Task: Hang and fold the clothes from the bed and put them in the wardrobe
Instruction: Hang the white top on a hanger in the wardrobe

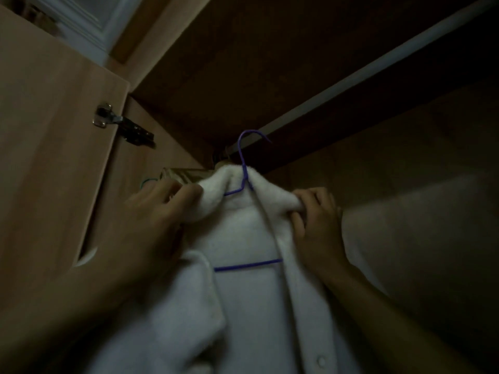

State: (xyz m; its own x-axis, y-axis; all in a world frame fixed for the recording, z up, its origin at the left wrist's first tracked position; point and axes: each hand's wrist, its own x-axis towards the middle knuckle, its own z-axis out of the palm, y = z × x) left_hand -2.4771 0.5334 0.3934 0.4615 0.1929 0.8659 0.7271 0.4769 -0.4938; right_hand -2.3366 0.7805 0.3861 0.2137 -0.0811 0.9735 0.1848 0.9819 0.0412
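A white fleece jacket (243,306) hangs on a purple wire hanger (244,168) inside the dark wardrobe. The hanger's hook sits at the pale rail (378,66) near its left end; I cannot tell whether it rests on the rail. My left hand (159,217) pinches the left side of the jacket's collar. My right hand (316,220) grips the right side of the collar with curled fingers. The hanger's lower bar shows through the jacket's open front.
The wardrobe's open door (54,130) with a metal hinge (113,122) stands at the left. A pale garment (418,225) hangs to the right of the jacket. Something shiny and a green hanger tip (147,182) lie behind my left hand.
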